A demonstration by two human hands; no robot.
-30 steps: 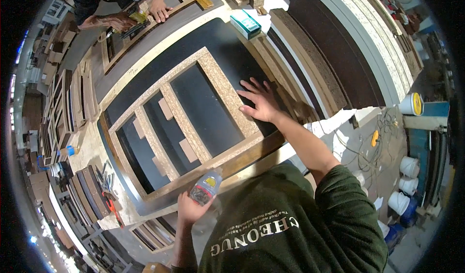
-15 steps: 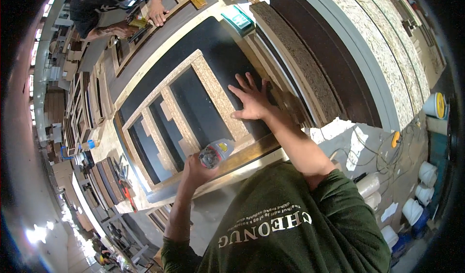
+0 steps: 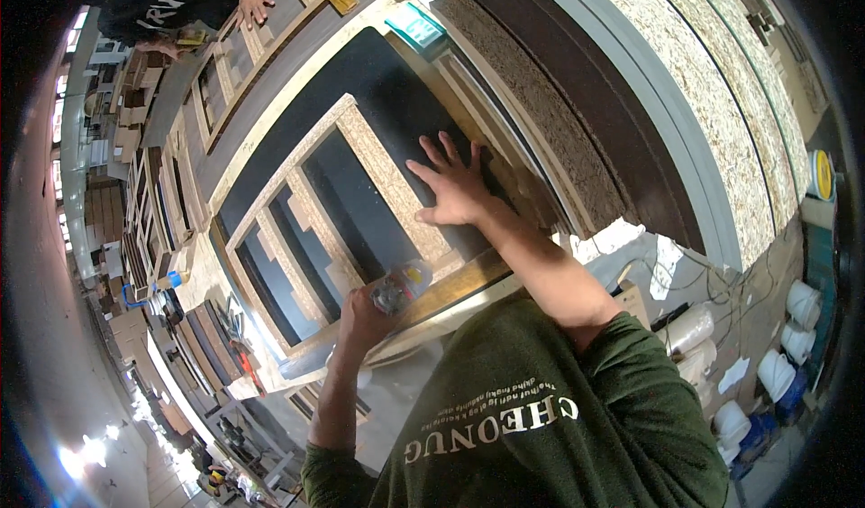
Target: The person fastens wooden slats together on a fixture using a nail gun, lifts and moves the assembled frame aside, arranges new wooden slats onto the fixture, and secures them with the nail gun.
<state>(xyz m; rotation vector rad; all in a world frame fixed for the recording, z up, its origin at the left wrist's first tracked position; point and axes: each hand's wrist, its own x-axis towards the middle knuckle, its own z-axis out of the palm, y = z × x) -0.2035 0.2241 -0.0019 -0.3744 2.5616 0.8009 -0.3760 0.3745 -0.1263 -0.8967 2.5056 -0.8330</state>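
Observation:
My left hand (image 3: 363, 320) is wrapped round a clear plastic bottle (image 3: 396, 293) with a yellow patch on it. The bottle is tilted over the near edge of a chipboard frame (image 3: 378, 161). This frame, with several crossbars, lies on a black panel (image 3: 360, 66). My right hand (image 3: 455, 188) rests with fingers spread on the black panel, just right of the frame's right-hand bar. Its thumb reaches close to that bar. Whether any liquid leaves the bottle cannot be seen.
Across the bench a co-worker's hand (image 3: 255, 5) lies on another wooden frame (image 3: 236, 71). A green-lidded box (image 3: 417, 28) stands beyond the black panel. Stacked boards (image 3: 577, 102) rise to the right. White buckets (image 3: 802, 305) stand on the floor at far right.
The scene has shifted slightly left in view. My left hand still grips the bottle, and my right hand stays spread on the panel. The co-worker's hands have moved a little.

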